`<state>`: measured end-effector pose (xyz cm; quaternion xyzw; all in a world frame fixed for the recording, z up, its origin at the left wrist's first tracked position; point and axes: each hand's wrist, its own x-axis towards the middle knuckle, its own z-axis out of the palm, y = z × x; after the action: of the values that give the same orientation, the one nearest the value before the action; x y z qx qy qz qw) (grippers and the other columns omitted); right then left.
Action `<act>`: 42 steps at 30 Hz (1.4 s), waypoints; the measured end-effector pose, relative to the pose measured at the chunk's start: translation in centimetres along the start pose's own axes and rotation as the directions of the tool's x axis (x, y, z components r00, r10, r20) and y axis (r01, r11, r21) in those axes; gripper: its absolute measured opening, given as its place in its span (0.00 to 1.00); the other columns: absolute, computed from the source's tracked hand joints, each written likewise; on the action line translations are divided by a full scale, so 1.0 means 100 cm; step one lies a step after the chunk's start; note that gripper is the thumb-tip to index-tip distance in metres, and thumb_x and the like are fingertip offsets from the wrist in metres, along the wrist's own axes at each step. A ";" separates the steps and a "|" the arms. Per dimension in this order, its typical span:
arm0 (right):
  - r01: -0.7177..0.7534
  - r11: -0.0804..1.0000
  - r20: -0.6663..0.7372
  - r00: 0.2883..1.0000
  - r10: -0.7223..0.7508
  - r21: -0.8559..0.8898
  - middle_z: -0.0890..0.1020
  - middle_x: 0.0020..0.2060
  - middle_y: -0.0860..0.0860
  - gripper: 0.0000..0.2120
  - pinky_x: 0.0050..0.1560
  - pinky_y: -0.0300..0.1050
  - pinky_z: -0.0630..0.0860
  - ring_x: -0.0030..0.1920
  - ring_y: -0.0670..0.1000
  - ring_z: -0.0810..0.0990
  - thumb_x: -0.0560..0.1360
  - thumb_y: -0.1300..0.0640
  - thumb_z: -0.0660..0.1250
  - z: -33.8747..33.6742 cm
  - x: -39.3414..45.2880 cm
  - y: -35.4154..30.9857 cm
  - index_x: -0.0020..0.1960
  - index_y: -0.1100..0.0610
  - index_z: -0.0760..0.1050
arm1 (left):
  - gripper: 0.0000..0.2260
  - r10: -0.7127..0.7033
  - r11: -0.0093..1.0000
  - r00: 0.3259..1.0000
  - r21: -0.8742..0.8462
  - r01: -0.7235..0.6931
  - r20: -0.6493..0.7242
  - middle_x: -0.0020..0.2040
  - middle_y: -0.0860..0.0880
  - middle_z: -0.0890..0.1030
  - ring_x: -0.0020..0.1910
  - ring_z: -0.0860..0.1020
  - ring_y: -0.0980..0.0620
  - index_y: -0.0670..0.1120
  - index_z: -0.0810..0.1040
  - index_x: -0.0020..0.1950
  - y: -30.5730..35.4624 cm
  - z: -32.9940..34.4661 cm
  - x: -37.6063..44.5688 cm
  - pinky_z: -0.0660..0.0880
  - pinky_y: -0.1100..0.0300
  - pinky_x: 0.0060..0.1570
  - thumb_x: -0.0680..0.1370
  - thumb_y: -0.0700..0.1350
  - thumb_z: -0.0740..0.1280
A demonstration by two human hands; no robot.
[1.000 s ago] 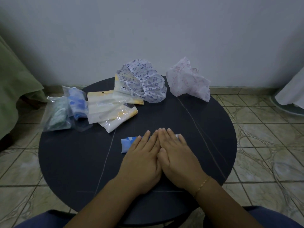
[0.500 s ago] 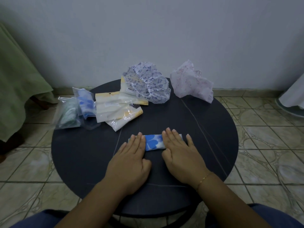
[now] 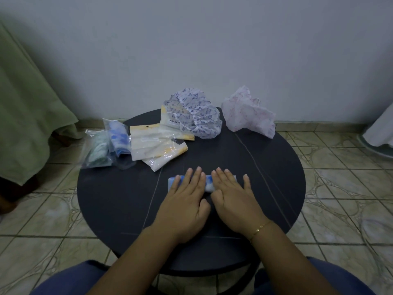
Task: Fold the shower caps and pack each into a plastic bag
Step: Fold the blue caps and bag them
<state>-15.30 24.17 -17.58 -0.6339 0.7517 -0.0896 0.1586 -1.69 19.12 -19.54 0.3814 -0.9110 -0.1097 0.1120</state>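
Head view shows the flattening step in hand: both hands lie palm-down with straight fingers on a folded blue shower cap (image 3: 207, 184), pressing it against the round dark table (image 3: 119, 201). The left hand (image 3: 185, 199) covers the strip's left half and the right hand (image 3: 231, 196) its right half, with a small gap between them where the blue-and-white print shows; neither hand curls round anything. The cap sits at about 6 o'clock on the tabletop, nearest the person, and looks like a narrow, flat band lying crosswise, its left end poking out past the left fingers. My judgement is that folding of this cap is nearly done, and the next move calls for keeping the band compressed, perhaps folding it once more end to end, then fetching one of the empty plastic bags (image 3: 157, 145) lying at about 10 o'clock and sliding the cap in before it springs open. The thin film will likely puff back up once pressure eases. Two packed bags (image 3: 106, 145) overhang the table's edge at about 9 o'clock, holding a blue and a greenish cap. Left to do are the purple-print shower cap (image 3: 197, 118) at 12 o'clock and the pink-print shower cap (image 3: 248, 112) at about 1 o'clock, both crumpled and unfolded.
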 end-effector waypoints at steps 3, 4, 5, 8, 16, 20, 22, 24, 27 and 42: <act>0.016 0.996 -0.087 0.996 -0.008 0.084 0.43 0.77 0.46 0.38 0.71 0.48 0.30 0.75 0.43 0.38 0.68 0.45 0.30 -0.002 0.002 -0.007 0.77 0.53 0.41 | 0.31 -0.020 0.999 0.997 -0.032 0.022 0.077 0.77 0.55 0.38 0.69 0.32 0.64 0.50 0.40 0.76 -0.003 0.000 0.005 0.30 0.66 0.67 0.74 0.56 0.36; 0.040 0.994 -0.117 0.993 -0.028 0.100 0.43 0.77 0.46 0.41 0.71 0.46 0.31 0.75 0.42 0.38 0.65 0.43 0.28 -0.002 0.004 -0.010 0.77 0.54 0.41 | 0.28 -0.019 0.998 0.995 -0.052 0.025 0.100 0.77 0.55 0.39 0.69 0.32 0.64 0.50 0.40 0.77 -0.003 -0.001 0.005 0.31 0.66 0.68 0.78 0.54 0.39; 0.066 0.990 -0.129 0.990 -0.050 0.123 0.43 0.77 0.46 0.42 0.72 0.45 0.31 0.74 0.41 0.38 0.64 0.43 0.28 -0.001 0.006 -0.013 0.77 0.54 0.42 | 0.25 -0.019 0.997 0.993 -0.069 0.027 0.113 0.77 0.55 0.39 0.70 0.33 0.64 0.50 0.40 0.77 -0.003 -0.003 0.004 0.32 0.66 0.68 0.81 0.52 0.42; 0.093 0.977 -0.070 0.994 -0.081 0.191 0.44 0.77 0.47 0.35 0.74 0.43 0.35 0.75 0.41 0.39 0.70 0.47 0.33 0.003 0.014 -0.018 0.77 0.54 0.43 | 0.24 -0.004 0.996 0.993 -0.091 0.015 0.118 0.76 0.57 0.38 0.72 0.35 0.63 0.52 0.38 0.76 -0.003 -0.005 0.003 0.34 0.65 0.71 0.83 0.49 0.46; 0.080 0.985 0.044 0.995 -0.087 0.152 0.46 0.77 0.46 0.23 0.74 0.43 0.36 0.75 0.43 0.41 0.82 0.55 0.40 0.003 0.019 -0.013 0.77 0.54 0.43 | 0.24 -0.007 0.994 0.991 -0.110 0.022 0.136 0.76 0.58 0.39 0.73 0.36 0.62 0.53 0.38 0.76 -0.004 -0.005 0.005 0.35 0.64 0.72 0.83 0.49 0.46; 0.047 0.996 0.037 0.998 -0.050 0.081 0.44 0.77 0.46 0.24 0.74 0.43 0.36 0.75 0.42 0.39 0.82 0.53 0.40 0.003 0.016 -0.007 0.77 0.53 0.42 | 0.25 -0.045 0.994 0.986 -0.090 0.060 0.159 0.77 0.57 0.40 0.73 0.37 0.63 0.51 0.41 0.77 -0.004 -0.006 0.005 0.35 0.65 0.71 0.82 0.48 0.47; 0.022 0.999 0.042 0.999 -0.024 0.040 0.43 0.77 0.46 0.24 0.74 0.44 0.36 0.75 0.43 0.39 0.82 0.54 0.40 0.000 0.013 -0.002 0.77 0.53 0.41 | 0.26 -0.058 0.995 0.985 -0.073 0.070 0.160 0.77 0.56 0.40 0.73 0.37 0.63 0.50 0.41 0.77 -0.005 -0.005 0.004 0.35 0.65 0.71 0.81 0.46 0.48; -0.003 1.000 0.049 0.999 0.002 0.019 0.42 0.77 0.46 0.24 0.74 0.45 0.36 0.75 0.43 0.39 0.81 0.55 0.41 -0.002 0.010 0.002 0.77 0.53 0.41 | 0.26 -0.081 0.994 0.983 -0.054 0.091 0.166 0.77 0.55 0.39 0.73 0.37 0.63 0.49 0.41 0.77 -0.007 -0.006 0.003 0.35 0.65 0.71 0.80 0.48 0.46; -0.014 1.000 0.045 0.999 0.014 -0.003 0.42 0.77 0.45 0.25 0.74 0.46 0.36 0.75 0.43 0.39 0.81 0.53 0.41 -0.003 0.006 0.004 0.77 0.52 0.40 | 0.34 -0.134 0.991 0.978 -0.006 0.137 0.159 0.77 0.56 0.39 0.71 0.35 0.64 0.50 0.40 0.77 -0.011 -0.008 -0.003 0.36 0.64 0.71 0.70 0.57 0.35; -0.011 1.000 0.025 1.000 0.012 -0.014 0.42 0.77 0.46 0.25 0.72 0.49 0.32 0.75 0.44 0.38 0.81 0.53 0.41 -0.002 0.005 0.002 0.77 0.53 0.40 | 0.34 -0.098 0.995 0.993 -0.031 0.096 -0.063 0.73 0.56 0.31 0.72 0.30 0.60 0.52 0.32 0.72 0.002 -0.010 0.001 0.27 0.66 0.67 0.67 0.59 0.32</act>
<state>-15.67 23.70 -17.49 -0.6316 0.7540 -0.0757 0.1640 -1.60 19.04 -18.54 0.4268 -0.8857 -0.1153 0.1414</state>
